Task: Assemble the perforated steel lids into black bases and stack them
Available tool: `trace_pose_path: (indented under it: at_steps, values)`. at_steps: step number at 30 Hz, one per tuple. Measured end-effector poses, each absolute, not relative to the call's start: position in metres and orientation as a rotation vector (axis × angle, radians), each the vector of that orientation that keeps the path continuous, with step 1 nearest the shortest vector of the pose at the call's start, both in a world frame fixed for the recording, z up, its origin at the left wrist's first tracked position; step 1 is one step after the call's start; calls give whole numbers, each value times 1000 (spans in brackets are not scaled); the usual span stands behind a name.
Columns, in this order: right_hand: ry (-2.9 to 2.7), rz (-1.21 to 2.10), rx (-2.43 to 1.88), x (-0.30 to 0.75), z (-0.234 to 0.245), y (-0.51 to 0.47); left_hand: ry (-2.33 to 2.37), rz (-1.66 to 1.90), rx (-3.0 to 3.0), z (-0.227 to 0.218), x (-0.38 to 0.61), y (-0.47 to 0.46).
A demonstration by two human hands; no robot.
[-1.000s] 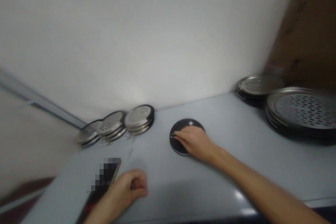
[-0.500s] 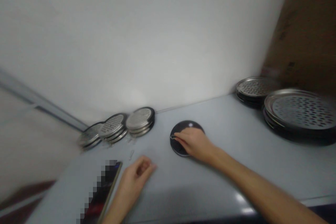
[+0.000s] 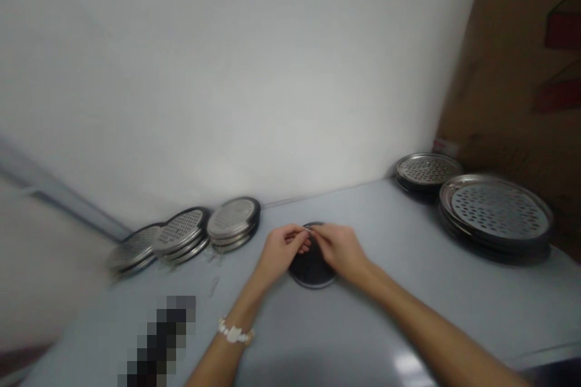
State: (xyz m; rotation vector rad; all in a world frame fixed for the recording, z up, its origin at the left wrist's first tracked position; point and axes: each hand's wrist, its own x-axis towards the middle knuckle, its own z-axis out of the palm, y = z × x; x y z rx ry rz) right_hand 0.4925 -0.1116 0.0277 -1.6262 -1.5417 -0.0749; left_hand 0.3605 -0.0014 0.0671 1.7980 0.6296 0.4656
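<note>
A round black disc (image 3: 312,271) with a thin light rim lies on the grey table under my hands. My right hand (image 3: 339,249) is pinched above the disc, its fingertips at a small wire loop (image 3: 309,228) of which only a glint shows. From the other side, my left hand (image 3: 285,248) meets it with thumb and forefinger closed at the same loop. The fingers hide most of the loop, so I cannot tell whether it is fixed to the disc. A similar thin wire loop (image 3: 214,286) lies loose on the table to the left.
Stacks of perforated round metal graters (image 3: 179,233) stand at the back left against the wall. Larger grater discs (image 3: 499,208) are stacked at the right, before a brown cardboard box (image 3: 508,84). A blurred-out dark object (image 3: 158,341) lies at the front left.
My left hand has moved up and right from the table to the disc and met my right hand at the wire loop. The camera view has shifted slightly.
</note>
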Motion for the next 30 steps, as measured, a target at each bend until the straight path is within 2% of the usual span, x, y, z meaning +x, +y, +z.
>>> trace_pose_path:
  at_steps: [19, 30]
  values:
    - [-1526, -42, -1623, 488, 21, -115, 658, 477, 1381, 53, 346, -13]
    - [-1469, -35, -1562, 484, 24, -116, 661, 487, 1594, 46, 345, -10]
